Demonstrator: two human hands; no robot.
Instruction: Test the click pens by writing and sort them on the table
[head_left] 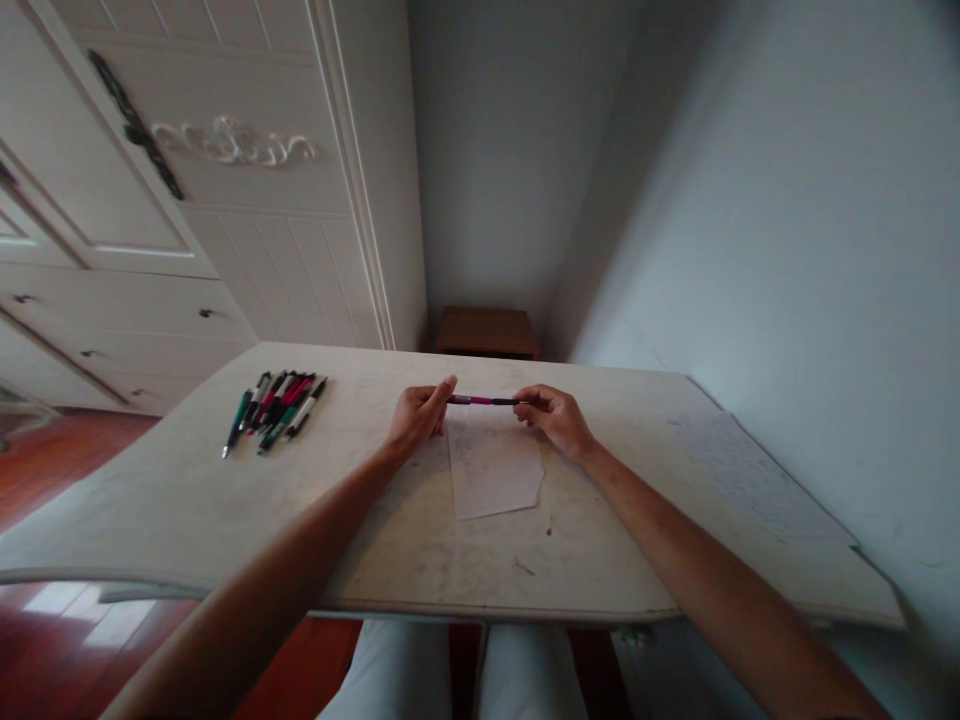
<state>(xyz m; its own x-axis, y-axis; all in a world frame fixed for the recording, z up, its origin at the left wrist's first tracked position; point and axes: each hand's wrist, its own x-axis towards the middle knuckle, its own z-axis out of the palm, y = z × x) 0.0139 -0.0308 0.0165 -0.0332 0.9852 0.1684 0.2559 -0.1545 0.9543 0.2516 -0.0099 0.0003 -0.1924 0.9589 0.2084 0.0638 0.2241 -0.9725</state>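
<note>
A pen [481,400] with a magenta middle and dark ends is stretched level between my two hands. My left hand [421,412] is closed around its left end, thumb uppermost. At the other end, my right hand [553,415] pinches the dark tip between thumb and fingers. Beneath the pen a sheet of paper [495,475] with a cut lower right corner lies on the table; faint marks show on it. A pile of pens [277,405] in green, magenta, black and white rests on the table to the left.
The white table [187,510] has stains and small specks. A written sheet [757,475] lies at its right edge by the wall [810,250]. Behind stand a brown wooden box-like piece [486,330] and a white cabinet [300,270].
</note>
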